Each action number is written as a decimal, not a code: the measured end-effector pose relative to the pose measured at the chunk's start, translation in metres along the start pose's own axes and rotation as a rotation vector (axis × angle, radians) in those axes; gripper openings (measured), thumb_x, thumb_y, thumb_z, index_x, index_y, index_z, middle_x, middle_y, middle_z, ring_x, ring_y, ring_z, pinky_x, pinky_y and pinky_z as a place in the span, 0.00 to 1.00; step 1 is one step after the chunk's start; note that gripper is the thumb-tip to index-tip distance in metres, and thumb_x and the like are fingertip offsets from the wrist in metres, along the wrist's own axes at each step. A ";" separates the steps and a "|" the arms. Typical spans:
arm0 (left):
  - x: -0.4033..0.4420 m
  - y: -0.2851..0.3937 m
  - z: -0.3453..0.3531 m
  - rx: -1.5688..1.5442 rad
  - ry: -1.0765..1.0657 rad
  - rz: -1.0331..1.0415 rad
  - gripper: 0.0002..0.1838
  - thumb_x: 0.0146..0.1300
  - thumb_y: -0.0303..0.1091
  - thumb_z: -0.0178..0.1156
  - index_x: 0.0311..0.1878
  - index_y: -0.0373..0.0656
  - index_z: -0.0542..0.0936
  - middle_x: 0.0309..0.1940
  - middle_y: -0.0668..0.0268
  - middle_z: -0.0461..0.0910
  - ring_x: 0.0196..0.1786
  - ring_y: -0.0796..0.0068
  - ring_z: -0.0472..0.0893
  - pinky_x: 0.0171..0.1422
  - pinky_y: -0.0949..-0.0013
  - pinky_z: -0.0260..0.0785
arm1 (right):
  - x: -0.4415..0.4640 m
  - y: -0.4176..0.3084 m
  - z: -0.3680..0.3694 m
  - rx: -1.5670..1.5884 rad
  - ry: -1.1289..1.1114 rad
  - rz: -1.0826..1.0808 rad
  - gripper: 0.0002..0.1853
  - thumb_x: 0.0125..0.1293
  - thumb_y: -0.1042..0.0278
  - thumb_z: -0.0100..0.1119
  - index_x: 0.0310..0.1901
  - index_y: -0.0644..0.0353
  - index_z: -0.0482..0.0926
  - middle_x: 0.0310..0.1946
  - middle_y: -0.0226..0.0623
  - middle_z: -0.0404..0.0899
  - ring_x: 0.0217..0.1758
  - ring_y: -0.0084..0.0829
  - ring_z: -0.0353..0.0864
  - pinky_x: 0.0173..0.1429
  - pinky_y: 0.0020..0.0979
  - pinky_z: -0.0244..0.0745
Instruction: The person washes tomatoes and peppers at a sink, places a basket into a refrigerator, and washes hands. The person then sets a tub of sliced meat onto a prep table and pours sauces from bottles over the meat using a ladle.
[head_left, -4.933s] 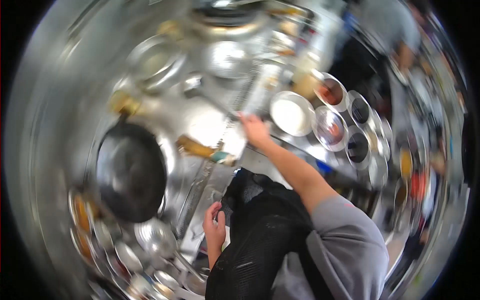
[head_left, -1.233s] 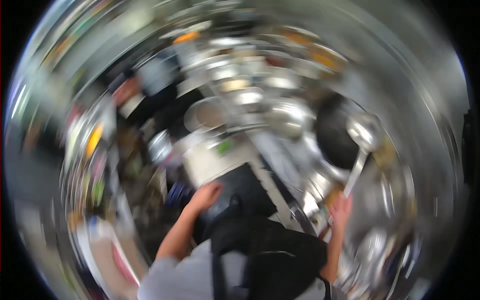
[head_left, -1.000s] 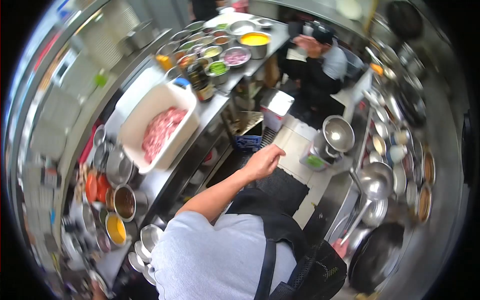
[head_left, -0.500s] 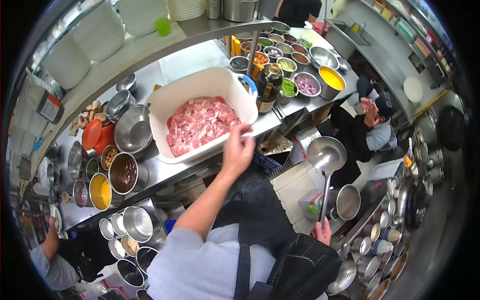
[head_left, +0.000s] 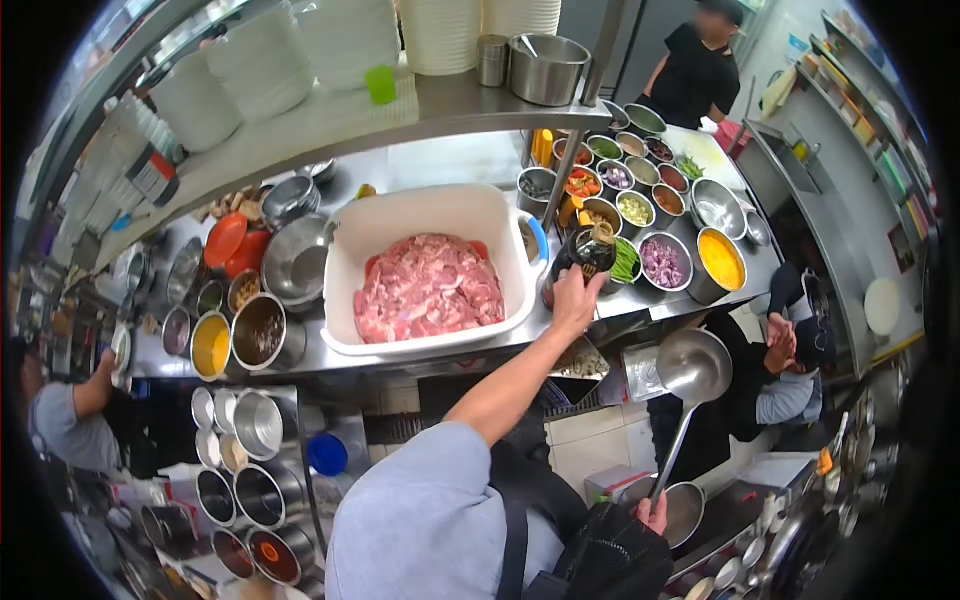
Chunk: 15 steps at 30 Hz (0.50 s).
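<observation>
My left hand point(head_left: 575, 300) is closed on a dark bottle point(head_left: 580, 250), which stands on the steel counter just right of a large white tub point(head_left: 345, 240). Raw sliced meat point(head_left: 430, 290) fills the bottom of that tub. In my right hand point(head_left: 652, 516), low on the right, is the handle of a steel ladle point(head_left: 694, 366), its bowl raised in front of me over the floor. The hand hides part of the bottle's body. Beside the bottle are a bowl of chopped green vegetables point(head_left: 625, 262) and one of chopped purple onion point(head_left: 662, 262).
A pot of yellow liquid point(head_left: 720, 260) stands near the counter's right end. Left of the tub are steel bowls point(head_left: 296, 262) and a pot of brown sauce point(head_left: 262, 332). One person crouches point(head_left: 795, 350) at right, another stands point(head_left: 700, 70) behind the counter, and a third point(head_left: 75, 420) is at far left.
Since half a second ago, my left hand has gone from the tub's near edge to the bottle and closed on it. The view has turned towards the counter; the ladle remains in my right hand.
</observation>
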<state>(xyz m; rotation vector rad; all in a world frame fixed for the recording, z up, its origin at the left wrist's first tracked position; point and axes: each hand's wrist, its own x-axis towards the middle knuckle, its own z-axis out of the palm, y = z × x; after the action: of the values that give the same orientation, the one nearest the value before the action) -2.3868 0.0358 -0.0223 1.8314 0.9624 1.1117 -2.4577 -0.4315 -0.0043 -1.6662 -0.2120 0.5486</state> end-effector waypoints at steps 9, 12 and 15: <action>-0.124 0.066 -0.137 -0.014 -0.119 -0.117 0.19 0.78 0.46 0.62 0.48 0.36 0.75 0.34 0.44 0.81 0.38 0.37 0.82 0.44 0.49 0.74 | 0.160 -0.137 -0.026 -0.120 -0.573 0.025 0.30 0.84 0.66 0.49 0.83 0.61 0.57 0.21 0.22 0.64 0.16 0.14 0.60 0.19 0.21 0.57; -0.159 0.090 -0.197 0.008 -0.001 -0.201 0.17 0.78 0.45 0.63 0.49 0.37 0.77 0.32 0.50 0.82 0.34 0.55 0.83 0.44 0.55 0.75 | 0.194 -0.176 0.022 -0.151 -0.812 0.036 0.32 0.84 0.67 0.49 0.84 0.62 0.54 0.21 0.22 0.64 0.15 0.14 0.60 0.18 0.21 0.58; -0.167 0.116 -0.256 0.199 0.145 -0.205 0.20 0.79 0.48 0.62 0.45 0.36 0.78 0.30 0.51 0.81 0.32 0.56 0.81 0.40 0.55 0.73 | 0.204 -0.205 0.089 -0.161 -1.038 0.014 0.33 0.83 0.67 0.50 0.85 0.60 0.53 0.24 0.23 0.65 0.15 0.15 0.61 0.18 0.22 0.61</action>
<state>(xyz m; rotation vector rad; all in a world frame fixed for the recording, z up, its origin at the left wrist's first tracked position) -2.6540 -0.1019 0.1062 1.7771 1.3558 1.0633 -2.2873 -0.2275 0.1396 -1.3897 -1.0115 1.4018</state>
